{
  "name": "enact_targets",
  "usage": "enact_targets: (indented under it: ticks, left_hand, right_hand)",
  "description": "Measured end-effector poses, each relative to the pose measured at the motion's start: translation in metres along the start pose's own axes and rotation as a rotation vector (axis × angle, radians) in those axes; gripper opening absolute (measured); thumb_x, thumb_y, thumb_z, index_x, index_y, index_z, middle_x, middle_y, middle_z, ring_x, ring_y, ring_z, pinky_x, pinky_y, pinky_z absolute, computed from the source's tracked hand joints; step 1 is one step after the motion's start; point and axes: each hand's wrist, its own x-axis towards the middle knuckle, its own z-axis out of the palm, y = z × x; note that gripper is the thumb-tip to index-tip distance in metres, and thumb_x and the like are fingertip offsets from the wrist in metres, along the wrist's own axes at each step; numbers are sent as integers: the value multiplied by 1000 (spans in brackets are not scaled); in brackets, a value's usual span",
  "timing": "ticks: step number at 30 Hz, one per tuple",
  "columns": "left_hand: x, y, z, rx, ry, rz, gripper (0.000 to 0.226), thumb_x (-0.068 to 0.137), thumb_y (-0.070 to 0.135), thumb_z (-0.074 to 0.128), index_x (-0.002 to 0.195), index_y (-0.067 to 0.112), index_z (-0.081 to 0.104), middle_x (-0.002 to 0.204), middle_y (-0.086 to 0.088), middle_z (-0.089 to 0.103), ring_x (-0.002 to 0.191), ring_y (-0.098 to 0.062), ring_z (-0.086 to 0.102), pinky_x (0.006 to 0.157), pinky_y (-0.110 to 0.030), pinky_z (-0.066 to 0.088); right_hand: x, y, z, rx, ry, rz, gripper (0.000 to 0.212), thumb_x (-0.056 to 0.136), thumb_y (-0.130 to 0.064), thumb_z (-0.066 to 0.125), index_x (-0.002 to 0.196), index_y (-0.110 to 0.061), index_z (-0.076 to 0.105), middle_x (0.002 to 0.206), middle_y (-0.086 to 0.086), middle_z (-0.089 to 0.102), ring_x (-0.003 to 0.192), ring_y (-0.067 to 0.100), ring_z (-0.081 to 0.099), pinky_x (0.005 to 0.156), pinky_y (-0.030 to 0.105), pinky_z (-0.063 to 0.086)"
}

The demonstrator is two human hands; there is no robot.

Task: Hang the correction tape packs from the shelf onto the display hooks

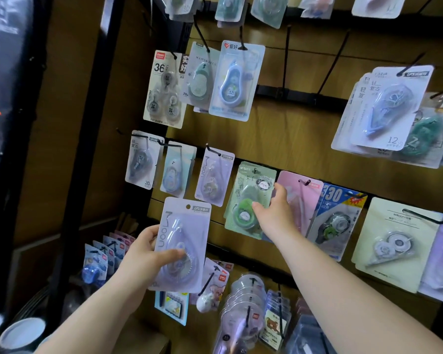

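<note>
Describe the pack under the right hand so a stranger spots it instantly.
On the wooden display board, follow the row of hooks that the right hand reaches, fourth pack from the left. It is the green pack that hand grips. Alone there it is mint green with a panda picture, between a pale pack and a pink pack.
</note>
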Motion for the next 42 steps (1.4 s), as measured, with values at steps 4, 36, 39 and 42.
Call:
enact_targets:
  ticks: [4,36,39,42]
  left_hand:
    - [0,-2,1,-40,5,22,38,74,5,71,97,26,50,104,-10,64,95,-31,64,78,-45,54]
    - [48,55,24,-129,22,334,29,87,22,57,111,24,41,99,-6,63,90,-24,62,69,-31,52]
    - [51,54,21,-128,39,337,30,87,23,57,111,24,40,91,2,62,86,-23,63,70,-31,53]
    - [54,48,17,-126,43,319,29,87,24,57,111,24,41,94,-2,63,86,-25,64,74,-34,54]
  right_hand:
    - [-13,2,1,-162,99,-97,51,93,-17,45,140,-15,25,143,5,35,129,22,37,99,28,35]
    - [21,-75,26,252,-143,-128,23,95,-13,37,78,-3,47,92,21,60,57,21,52,46,29,50]
    - [25,-74,31,273,-158,-116,29,96,-12,37,68,-7,43,71,7,51,53,18,46,41,24,49]
    - [27,-72,39,303,-194,-81,25,96,-13,36,71,-10,42,79,7,52,59,22,52,36,21,48]
